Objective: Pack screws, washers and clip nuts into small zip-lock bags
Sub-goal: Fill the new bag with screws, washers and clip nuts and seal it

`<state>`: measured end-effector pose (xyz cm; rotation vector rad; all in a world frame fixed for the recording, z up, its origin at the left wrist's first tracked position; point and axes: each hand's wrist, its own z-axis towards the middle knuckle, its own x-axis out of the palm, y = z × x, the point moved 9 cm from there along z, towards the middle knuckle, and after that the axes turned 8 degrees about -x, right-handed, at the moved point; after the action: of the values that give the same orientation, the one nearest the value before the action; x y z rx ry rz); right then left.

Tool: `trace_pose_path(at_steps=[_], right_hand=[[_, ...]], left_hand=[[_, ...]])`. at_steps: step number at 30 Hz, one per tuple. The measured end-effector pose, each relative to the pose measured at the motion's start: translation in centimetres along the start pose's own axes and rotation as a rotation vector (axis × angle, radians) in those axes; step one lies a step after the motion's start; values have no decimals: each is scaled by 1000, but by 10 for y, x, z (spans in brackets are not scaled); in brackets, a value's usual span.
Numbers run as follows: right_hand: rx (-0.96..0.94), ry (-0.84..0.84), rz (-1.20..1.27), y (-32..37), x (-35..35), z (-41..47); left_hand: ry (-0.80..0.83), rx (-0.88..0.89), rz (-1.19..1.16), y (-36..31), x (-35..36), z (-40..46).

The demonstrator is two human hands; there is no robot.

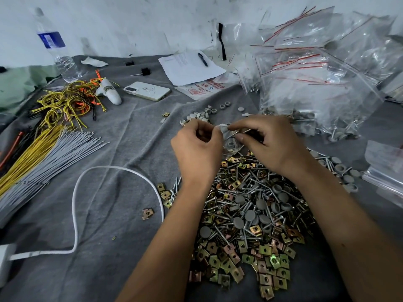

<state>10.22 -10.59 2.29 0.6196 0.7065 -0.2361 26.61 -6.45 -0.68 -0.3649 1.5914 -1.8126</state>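
On the bench (122, 149) I see a pile of screws and clip nuts (250, 225) nearest me. Behind it, both hands (235, 144) meet over a small bag (229, 140). Filled bags (316, 83) heap at far right; wire bundles (43, 144) lie left, a phone (147, 91) behind centre.

Both arms bare to past elbows, no sleeves, gloves, rings or watch; left hand (197, 147) & right hand (270, 141) short-nailed.

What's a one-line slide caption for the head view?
Both hands, left and right, pinch a small zip-lock bag above a heap of clip nuts and screws on grey cloth.
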Motion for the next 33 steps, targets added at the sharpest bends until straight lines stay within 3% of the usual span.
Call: trace_pose_path(at_steps=[6,23,33], right_hand=[[60,-76,64,-6,-7,-4],[-86,-70,-44,9,-3,1],[46,-361,104,-10,-33,-9]], left_hand=[[2,-13,-1,1,0,1],[-18,14,-29,-1,-3,0],[-17,11,-55,-2,-5,0]])
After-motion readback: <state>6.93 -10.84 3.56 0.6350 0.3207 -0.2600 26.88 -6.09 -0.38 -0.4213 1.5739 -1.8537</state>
